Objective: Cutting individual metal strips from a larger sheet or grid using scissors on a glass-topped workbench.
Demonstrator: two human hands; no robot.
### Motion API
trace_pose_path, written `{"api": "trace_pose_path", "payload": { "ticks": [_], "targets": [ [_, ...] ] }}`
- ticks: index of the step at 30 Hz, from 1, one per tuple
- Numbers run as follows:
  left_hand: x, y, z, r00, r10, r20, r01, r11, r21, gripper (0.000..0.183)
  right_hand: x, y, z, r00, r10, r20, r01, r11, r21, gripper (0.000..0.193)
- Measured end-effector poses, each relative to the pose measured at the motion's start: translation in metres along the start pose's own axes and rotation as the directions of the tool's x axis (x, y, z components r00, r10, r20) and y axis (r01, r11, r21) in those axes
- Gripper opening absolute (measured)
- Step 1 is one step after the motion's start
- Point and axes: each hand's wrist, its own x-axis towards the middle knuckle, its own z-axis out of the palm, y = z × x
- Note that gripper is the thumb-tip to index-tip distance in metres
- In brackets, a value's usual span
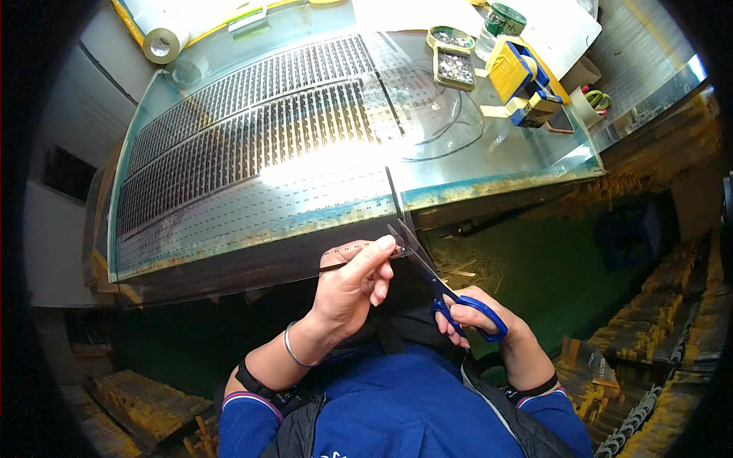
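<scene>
A: What are the hands doing?

B: The left hand (355,278) has thumb and fingers pinched together on the edge of a clear film sheet (252,137) printed with rows of dark marks. The right hand (479,314) is closed around the loops of blue-handled scissors (437,284), whose parted blades point up beside the left fingertips. I cannot tell whether they touch the film.

A: Where is the film?

B: Most of it lies flat on the glass tabletop (527,164); its near margin hangs over the front edge, up to the left hand.

A: How would it handle?

B: Probably light, thin and bendy, rather slick, and easily creased. The sparsely dotted margin looks the best place to pinch. The scissors seem stiff and modest in weight, best held by the loops.

A: And farther out?

B: Toward the far right, an open tin (453,85) of small shiny pieces, a yellow-and-blue tape dispenser (513,65) and a green-lidded jar (505,19); at the far left, a tape roll (174,43).
</scene>
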Motion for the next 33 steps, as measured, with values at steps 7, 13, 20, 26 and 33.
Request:
{"api": "trace_pose_path", "payload": {
  "ticks": [7, 13, 20, 26, 33],
  "targets": [
    [-0.001, 0.003, 0.003, 0.999, -0.029, -0.019, 0.031, 0.997, 0.069, 0.013, -0.004, -0.004, 0.006, 1.0, 0.018, 0.017, -0.019, 0.997, 0.08, 0.035],
    [-0.002, 0.0, 0.007, 0.999, -0.044, -0.024, 0.046, 0.995, 0.091, 0.013, -0.01, -0.009, 0.039, 0.96, 0.063, -0.272, -0.08, 0.995, -0.053, 0.033],
    [-0.004, -0.004, 0.01, 0.999, -0.031, -0.029, 0.034, 0.994, 0.103, 0.012, -0.008, -0.001, 0.056, 0.896, -0.076, -0.438, -0.048, 0.963, -0.265, 0.035],
    [-0.008, -0.007, 0.01, 0.999, -0.032, -0.021, 0.034, 0.994, 0.106, 0.012, -0.001, 0.011, 0.058, 0.84, -0.249, -0.482, 0.037, 0.913, -0.407, 0.036],
    [-0.013, -0.012, 0.008, 0.995, -0.078, 0.057, 0.074, 0.995, 0.07, 0.012, 0.007, 0.018, 0.053, 0.787, -0.404, -0.466, 0.126, 0.845, -0.52, 0.035]
  ]
}}
